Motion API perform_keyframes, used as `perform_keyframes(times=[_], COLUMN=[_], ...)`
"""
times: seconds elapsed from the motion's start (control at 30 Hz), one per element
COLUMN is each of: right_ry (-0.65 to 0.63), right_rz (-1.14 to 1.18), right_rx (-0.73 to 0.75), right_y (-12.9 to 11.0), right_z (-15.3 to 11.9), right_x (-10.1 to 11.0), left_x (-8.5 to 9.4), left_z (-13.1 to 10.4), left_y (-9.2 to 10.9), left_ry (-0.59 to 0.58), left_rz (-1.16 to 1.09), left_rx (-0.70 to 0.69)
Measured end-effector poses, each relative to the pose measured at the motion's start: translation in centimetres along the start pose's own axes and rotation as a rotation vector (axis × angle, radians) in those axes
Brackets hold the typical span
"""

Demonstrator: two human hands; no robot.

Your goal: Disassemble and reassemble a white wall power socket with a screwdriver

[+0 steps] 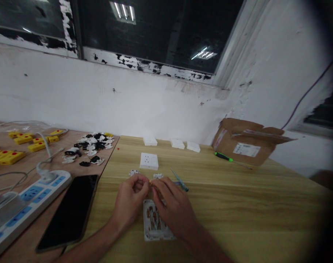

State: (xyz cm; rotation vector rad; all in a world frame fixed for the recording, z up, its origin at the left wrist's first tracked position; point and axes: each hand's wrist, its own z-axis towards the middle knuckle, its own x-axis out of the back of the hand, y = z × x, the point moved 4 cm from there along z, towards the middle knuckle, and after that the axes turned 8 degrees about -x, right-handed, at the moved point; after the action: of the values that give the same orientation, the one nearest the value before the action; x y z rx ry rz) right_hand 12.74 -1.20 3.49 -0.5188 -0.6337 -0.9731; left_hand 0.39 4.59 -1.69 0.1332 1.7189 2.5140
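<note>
My left hand and my right hand meet over the wooden table, fingertips pinched together. Between them is a small brass-coloured piece, too small to make out fully. Just below lies an opened white wall socket housing, its inside with brass strips facing up, partly hidden by my right hand. Two small white plastic parts, one on the left and one on the right, lie beyond my fingertips. A slim teal screwdriver rests beside my right hand, its handle end toward me.
A white wall socket lies farther back, with several white plates by the wall. At right stand a cardboard box and a green-black screwdriver. Leftward are a phone, a power strip, black-and-white parts and yellow blocks.
</note>
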Motion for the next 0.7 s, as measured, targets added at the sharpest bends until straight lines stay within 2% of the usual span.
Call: perform_keyframes(times=[0.2, 0.53, 0.7], right_ry=[-0.014, 0.0, -0.001], right_rz=[-0.011, 0.025, -0.001], right_rx=[0.045, -0.019, 0.069], right_y=[0.0, 0.84, 0.79], right_z=[-0.01, 0.05, -0.18], right_x=[-0.32, 0.22, 0.07], left_x=[-0.08, 0.08, 0.06], left_z=[-0.25, -0.12, -0.26], left_y=[-0.03, 0.65, 0.8], left_ry=[-0.004, 0.009, -0.006], left_rz=[0.028, 0.043, 0.095], left_rx=[-0.031, -0.028, -0.066])
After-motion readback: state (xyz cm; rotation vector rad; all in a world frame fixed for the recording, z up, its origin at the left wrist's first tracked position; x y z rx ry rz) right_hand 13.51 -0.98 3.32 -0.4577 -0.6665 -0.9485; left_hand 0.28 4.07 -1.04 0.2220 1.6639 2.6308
